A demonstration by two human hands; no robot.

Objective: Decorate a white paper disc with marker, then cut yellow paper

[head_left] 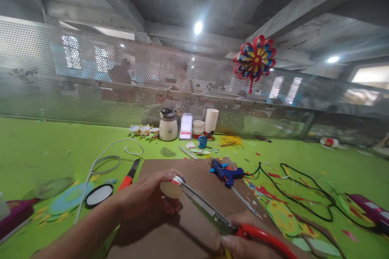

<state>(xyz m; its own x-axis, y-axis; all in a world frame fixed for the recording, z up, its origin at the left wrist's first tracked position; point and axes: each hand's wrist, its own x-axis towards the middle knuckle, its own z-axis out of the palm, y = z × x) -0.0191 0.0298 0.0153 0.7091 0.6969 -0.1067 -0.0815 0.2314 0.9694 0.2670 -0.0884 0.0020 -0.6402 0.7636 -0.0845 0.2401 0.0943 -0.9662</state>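
My left hand (152, 192) is closed round a cut-down paper cup (172, 189), with its round pale face towards me and a bit of red and white on its side. In my right hand (240, 247) are red-handled scissors (219, 220), which point up and left. Their blade tips meet the cup's upper edge; whether they are biting into it I cannot tell. Both hands are over a brown board (194, 226). At the board's upper right lies a blue glue gun (226, 174) with a glue stick out of its back.
A red-handled knife (130, 174) lies left of the board, near a round black-rimmed disc (99, 196). At the back stand a thermos jug (168, 125), stacked paper cups (211, 120) and a blue jar (202, 142). Paper scraps and a black cord (306, 186) spread right.
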